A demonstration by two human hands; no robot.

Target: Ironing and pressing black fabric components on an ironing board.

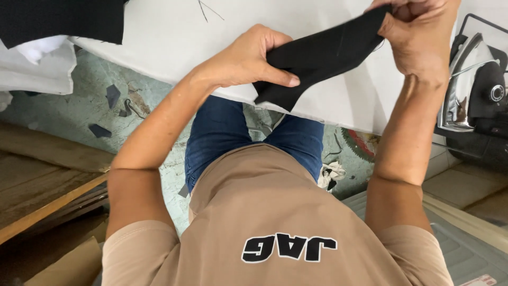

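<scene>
both hands, left hand (246, 58) and right hand (418, 32), pinch a black fabric piece (323, 53) above the white table (169, 37).

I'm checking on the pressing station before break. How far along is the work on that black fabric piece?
Done: nothing visibly finished. In hand: the left hand and right hand both grip the black fabric piece, held up above the white padded table. Left: the iron sits untouched at the side, and another dark fabric lies on the table's far corner.
</scene>
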